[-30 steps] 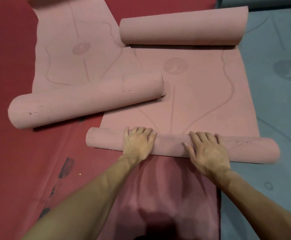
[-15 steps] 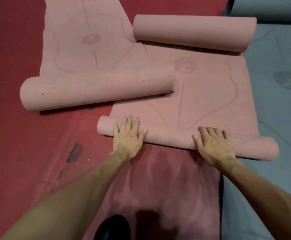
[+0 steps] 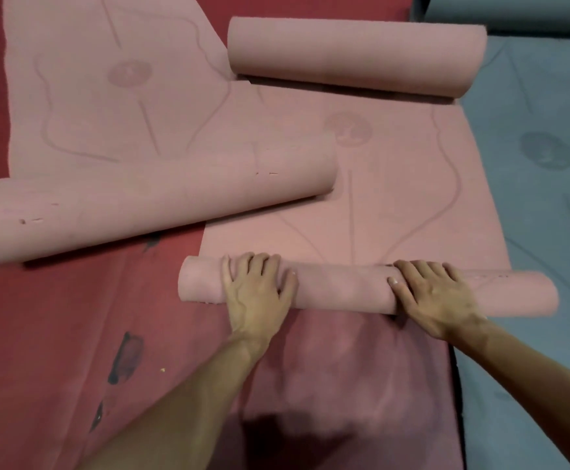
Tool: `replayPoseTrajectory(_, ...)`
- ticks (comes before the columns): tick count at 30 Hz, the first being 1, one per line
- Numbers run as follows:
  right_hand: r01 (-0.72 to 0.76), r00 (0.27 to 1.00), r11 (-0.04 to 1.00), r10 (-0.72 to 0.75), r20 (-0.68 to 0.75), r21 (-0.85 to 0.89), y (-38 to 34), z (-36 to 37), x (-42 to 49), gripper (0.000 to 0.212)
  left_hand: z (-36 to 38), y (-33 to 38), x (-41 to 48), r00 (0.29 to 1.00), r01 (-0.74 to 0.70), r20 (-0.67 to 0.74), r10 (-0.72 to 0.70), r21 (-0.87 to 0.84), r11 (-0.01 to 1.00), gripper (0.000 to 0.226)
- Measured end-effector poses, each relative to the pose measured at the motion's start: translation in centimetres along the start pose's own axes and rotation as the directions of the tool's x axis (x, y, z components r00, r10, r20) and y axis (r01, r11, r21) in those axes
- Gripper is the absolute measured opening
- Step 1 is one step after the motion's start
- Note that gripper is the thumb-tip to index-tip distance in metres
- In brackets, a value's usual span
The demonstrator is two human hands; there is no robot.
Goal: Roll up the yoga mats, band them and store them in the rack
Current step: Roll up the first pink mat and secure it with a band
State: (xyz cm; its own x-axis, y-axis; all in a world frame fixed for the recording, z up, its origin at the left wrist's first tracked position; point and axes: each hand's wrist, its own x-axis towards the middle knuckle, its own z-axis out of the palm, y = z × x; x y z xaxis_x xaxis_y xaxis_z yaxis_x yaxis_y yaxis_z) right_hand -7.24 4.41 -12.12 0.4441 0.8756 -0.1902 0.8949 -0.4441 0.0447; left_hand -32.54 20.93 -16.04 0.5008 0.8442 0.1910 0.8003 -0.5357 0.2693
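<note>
- Your left hand (image 3: pixel 258 293): palm down on the near roll (image 3: pixel 344 290), fingers laid loosely over its top, close to the roll's left end.
- Your right hand (image 3: pixel 436 296): pressing the same way, toward the right end.
- Pink mat (image 3: pixel 395 198): flat beyond the near roll, which is its rolled-up near end; its far end is curled into a far roll (image 3: pixel 354 56).
- Second pink mat (image 3: pixel 107 96): to the left, its curled near end (image 3: pixel 141 205) overlapping the first mat's edge.
- Blue-grey mat (image 3: pixel 548 198): flat, just to the right.
- Red floor covering (image 3: pixel 39 334): underneath.
</note>
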Motion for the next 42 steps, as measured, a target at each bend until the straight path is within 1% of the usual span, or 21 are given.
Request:
replayPoseTrajectory(4,-0.010,0.998,1.000,0.010,0.059,-0.006,-0.2,-0.5,-0.2,0.068,0.3,-0.4,-0.2,1.000,-0.015,-0.018,0.015,-0.005,1.000,0.039)
replayPoseTrajectory(5,-0.015,0.999,1.000,0.015,0.051,-0.001,-0.2,-0.5,-0.1,0.068,0.4,-0.2,0.0,1.000,-0.009,-0.026,0.009,-0.005,1.000,0.038)
replayPoseTrajectory(9,-0.009,0.998,0.998,0.013,-0.063,0.060,0.2,0.4,0.3,0.061,1.3,0.0,1.4,0.997,0.000,-0.081,-0.003,-0.036,0.999,0.027)
replayPoseTrajectory(12,-0.030,0.990,0.995,0.043,-0.131,0.097,0.2,1.0,0.6,0.064,1.6,-0.1,2.0,0.993,-0.002,-0.116,-0.008,-0.080,0.997,0.024)
replayPoseTrajectory(14,-0.049,0.979,0.990,0.074,-0.190,0.134,-0.5,0.8,1.4,0.055,1.6,0.0,2.8,0.993,0.005,-0.120,-0.017,-0.094,0.996,0.024)
replayPoseTrajectory(18,0.057,0.969,0.992,-0.027,-0.245,0.117,-1.8,0.5,2.4,0.043,1.5,0.1,4.4,0.998,0.029,-0.050,-0.032,-0.060,0.998,0.027)
replayPoseTrajectory(21,0.034,0.971,0.994,-0.009,-0.238,0.100,-1.9,0.0,3.4,0.036,1.5,0.3,5.3,0.999,0.028,-0.044,-0.029,-0.041,0.999,0.031)
replayPoseTrajectory(23,0.001,0.969,0.992,0.030,-0.244,0.123,-1.9,0.2,4.0,0.038,1.8,0.2,5.7,0.999,-0.008,-0.040,0.006,-0.028,1.000,0.034)
replayPoseTrajectory(26,-0.035,0.955,0.983,0.086,-0.283,0.182,-2.1,1.5,4.3,0.046,2.0,-0.1,5.7,0.999,-0.014,0.043,0.013,0.034,0.999,0.055)
replayPoseTrajectory(27,-0.047,0.956,0.982,0.097,-0.277,0.183,-2.2,1.8,4.3,0.048,2.0,-0.2,5.5,0.998,-0.012,0.062,0.009,0.044,0.999,0.061)
replayPoseTrajectory(29,-0.062,0.962,0.983,0.106,-0.253,0.175,-2.1,2.1,4.4,0.052,1.7,-0.1,5.3,0.997,-0.020,0.073,0.017,0.046,0.999,0.065)
replayPoseTrajectory(32,-0.077,0.960,0.983,0.119,-0.254,0.170,-2.1,2.1,4.6,0.054,1.2,0.3,4.9,0.999,-0.037,0.017,0.036,0.066,0.997,0.063)
replayPoseTrajectory(34,-0.083,0.957,0.981,0.127,-0.261,0.174,-2.2,1.9,4.9,0.054,1.2,0.9,4.2,0.997,-0.074,-0.014,0.075,0.078,0.994,0.060)
replayPoseTrajectory(36,-0.084,0.956,0.980,0.131,-0.264,0.180,-2.4,1.7,5.2,0.054,1.5,1.3,3.4,0.993,-0.117,-0.017,0.119,0.093,0.989,0.055)
replayPoseTrajectory(39,-0.078,0.950,0.981,0.127,-0.286,0.177,-2.3,1.3,5.0,0.056,1.8,1.3,4.5,0.993,-0.111,-0.015,0.113,0.106,0.988,0.052)
replayPoseTrajectory(42,0.038,0.938,0.989,0.015,-0.346,0.146,-3.0,1.1,4.5,0.058,1.8,1.6,6.1,0.996,-0.084,0.021,0.082,0.110,0.990,0.052)
